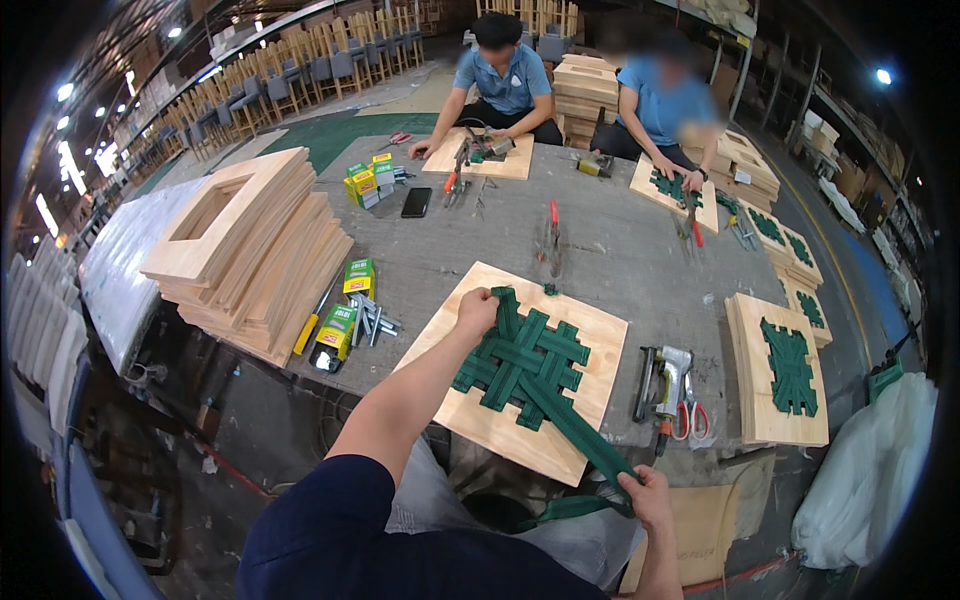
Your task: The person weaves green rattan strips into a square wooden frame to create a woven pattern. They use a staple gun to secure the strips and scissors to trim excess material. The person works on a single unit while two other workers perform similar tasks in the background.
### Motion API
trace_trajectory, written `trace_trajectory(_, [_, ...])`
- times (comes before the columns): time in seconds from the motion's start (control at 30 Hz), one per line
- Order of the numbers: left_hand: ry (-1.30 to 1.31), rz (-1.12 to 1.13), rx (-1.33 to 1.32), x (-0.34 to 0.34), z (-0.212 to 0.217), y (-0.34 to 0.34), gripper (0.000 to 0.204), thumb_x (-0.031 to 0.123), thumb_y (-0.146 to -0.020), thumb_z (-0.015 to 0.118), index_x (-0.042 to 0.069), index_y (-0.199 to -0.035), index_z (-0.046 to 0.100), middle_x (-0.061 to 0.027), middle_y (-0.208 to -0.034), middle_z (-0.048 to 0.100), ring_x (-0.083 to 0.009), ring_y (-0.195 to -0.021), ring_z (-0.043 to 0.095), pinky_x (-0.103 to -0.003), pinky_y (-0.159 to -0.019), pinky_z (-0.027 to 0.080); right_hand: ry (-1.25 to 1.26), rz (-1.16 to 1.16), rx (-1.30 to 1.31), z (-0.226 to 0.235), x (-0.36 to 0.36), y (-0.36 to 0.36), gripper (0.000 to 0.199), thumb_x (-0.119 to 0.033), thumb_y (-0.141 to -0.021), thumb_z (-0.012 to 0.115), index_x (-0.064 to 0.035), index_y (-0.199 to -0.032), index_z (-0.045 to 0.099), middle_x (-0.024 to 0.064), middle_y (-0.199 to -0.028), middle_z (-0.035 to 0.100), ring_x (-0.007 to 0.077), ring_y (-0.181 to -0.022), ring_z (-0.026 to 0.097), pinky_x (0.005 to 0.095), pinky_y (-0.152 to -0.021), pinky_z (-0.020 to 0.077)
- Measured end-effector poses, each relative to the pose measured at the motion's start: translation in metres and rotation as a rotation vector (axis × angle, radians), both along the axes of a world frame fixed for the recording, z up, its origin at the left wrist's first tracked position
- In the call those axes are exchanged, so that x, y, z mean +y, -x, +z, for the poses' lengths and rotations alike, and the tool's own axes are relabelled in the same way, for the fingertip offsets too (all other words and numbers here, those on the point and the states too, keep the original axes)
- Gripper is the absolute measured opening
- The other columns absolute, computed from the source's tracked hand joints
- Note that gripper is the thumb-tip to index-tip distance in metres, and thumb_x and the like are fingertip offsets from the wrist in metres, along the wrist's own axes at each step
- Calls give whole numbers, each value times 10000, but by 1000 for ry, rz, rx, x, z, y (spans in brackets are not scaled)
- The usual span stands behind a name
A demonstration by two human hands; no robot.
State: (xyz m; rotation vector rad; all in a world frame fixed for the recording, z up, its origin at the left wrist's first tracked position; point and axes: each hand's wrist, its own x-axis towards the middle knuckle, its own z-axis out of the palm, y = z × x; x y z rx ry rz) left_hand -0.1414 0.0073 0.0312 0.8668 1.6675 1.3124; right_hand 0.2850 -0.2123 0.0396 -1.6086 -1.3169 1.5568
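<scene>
A square plywood panel [455, 405] lies in front of me, partly over the table's near edge. Green webbing [545, 350] is woven criss-cross over its middle. One long webbing strap [580, 430] runs diagonally across the weave toward the lower right. My right hand [650, 497] grips this strap beyond the panel's near corner, and a loose tail hangs over my lap. At the upper left of the weave, my left hand [478, 308] is closed at the end of a green strap, fingers pressed together. Exactly how much strap those fingers pinch is hidden.
Right of the panel lie a staple gun [675, 378] and red-handled scissors [692, 420]. Finished-looking webbed panels [780, 370] are stacked farther right. Bare wood frames [250, 260] pile up at left, beside staple boxes [335, 330]. Two people [505, 85] work across the grey table [450, 240].
</scene>
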Motion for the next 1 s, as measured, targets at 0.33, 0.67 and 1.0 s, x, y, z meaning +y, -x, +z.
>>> trace_trajectory(0.33, [-158, -101, -60, -18, 7, -4, 125, 149, -1011, 655, 29, -1004, 690, -1, -853, 670, -88, -725, 594, -264, -667, 487, -503, -14, -378, -37, 29, 22, 245, -159, -898, 777, 28, -1045, 716, 73, -820, 710, 110, -714, 630, 290, -677, 517])
trace_trajectory(0.67, [-103, -143, -298, -60, 4, -26, 125, 203, -986, 708, 87, -945, 690, 40, -856, 656, -71, -801, 576, -258, -737, 460, -812, 148, 25, 16, 174, 204, 175, -80, -925, 711, -25, -1092, 716, 85, -991, 742, 163, -876, 693, 299, -773, 539])
trace_trajectory(1.0, [16, -166, -206, -66, 5, -13, 207, 247, -990, 688, 51, -937, 726, 23, -803, 635, -68, -723, 543, -266, -623, 423, -875, 308, -120, 12, 207, 240, 177, -75, -894, 729, -38, -1066, 733, 101, -953, 756, 188, -840, 698, 328, -765, 545])
